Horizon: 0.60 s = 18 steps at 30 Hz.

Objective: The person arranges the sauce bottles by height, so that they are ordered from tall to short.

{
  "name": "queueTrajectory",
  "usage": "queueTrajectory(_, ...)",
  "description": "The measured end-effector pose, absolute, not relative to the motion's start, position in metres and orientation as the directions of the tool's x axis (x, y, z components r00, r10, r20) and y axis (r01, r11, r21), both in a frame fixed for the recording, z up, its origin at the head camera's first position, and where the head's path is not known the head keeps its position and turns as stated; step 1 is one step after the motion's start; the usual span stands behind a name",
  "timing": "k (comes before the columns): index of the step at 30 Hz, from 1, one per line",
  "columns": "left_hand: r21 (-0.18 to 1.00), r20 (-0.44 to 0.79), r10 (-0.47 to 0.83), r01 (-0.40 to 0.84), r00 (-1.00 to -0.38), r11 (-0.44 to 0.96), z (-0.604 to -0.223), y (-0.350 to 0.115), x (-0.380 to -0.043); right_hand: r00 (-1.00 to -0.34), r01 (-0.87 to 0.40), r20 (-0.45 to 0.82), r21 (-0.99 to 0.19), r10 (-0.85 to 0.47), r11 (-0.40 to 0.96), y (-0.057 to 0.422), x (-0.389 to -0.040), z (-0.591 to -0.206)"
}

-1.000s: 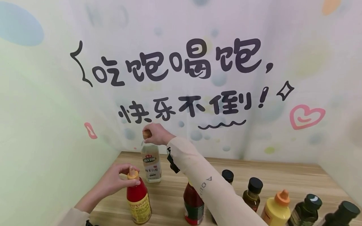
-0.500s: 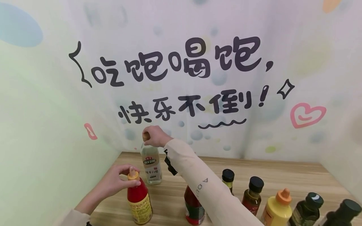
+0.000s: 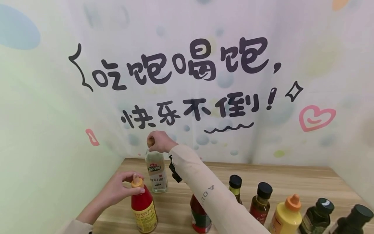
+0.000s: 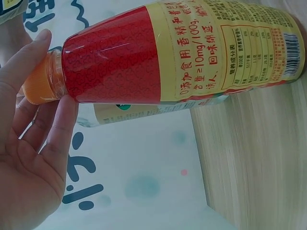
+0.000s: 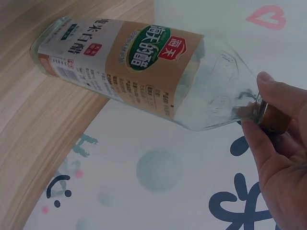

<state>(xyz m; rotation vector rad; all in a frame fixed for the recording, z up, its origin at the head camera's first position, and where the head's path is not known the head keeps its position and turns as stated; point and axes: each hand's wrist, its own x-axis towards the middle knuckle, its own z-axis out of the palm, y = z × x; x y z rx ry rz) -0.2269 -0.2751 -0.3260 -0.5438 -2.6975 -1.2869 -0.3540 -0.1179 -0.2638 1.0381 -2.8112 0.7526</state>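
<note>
With thumb and fingers my left hand (image 3: pixel 118 189) pinches the orange cap end of a red squeeze bottle (image 3: pixel 143 213) that has a yellow label. The left wrist view shows the thumb on one side of the cap (image 4: pixel 41 81) and the fingers on the other. Farther back, my right hand (image 3: pixel 161 142) grips the brown cap of a clear glass vinegar bottle (image 3: pixel 156 172). In the right wrist view that cap (image 5: pixel 274 119) sits between thumb and fingers, and the bottle (image 5: pixel 144 72) has a tan and white label. Both bottles stand upright on the wooden table.
A dark red bottle (image 3: pixel 200 216) stands partly behind my right sleeve (image 3: pixel 210 191). To the right are black-capped bottles (image 3: pixel 264 191), a yellow squeeze bottle (image 3: pixel 286 214) and dark green bottles (image 3: pixel 318 214). Walls close in the table (image 3: pixel 292 177) at the back and both sides.
The right hand has come down slightly with the vinegar bottle, which stands a little lower in view. My left hand keeps its hold on the red bottle. The view has shifted slightly.
</note>
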Motion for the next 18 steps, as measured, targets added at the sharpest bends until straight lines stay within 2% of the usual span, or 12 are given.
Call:
queueTrajectory(12, 0.713, 0.258, 0.275, 0.375, -0.926, 0.592, -0.325, -0.2742, -0.2259, -0.868, -0.416, 0.104, -0.686, -0.485, 0.597, -0.1142, -0.3514, -0.2608)
queueTrajectory(18, 0.714, 0.25, 0.263, 0.361, -0.932, 0.6, -0.3247, -0.2731, -0.2249, -0.879, -0.366, 0.062, -0.723, -0.472, 0.587, -0.1104, -0.3494, -0.2564)
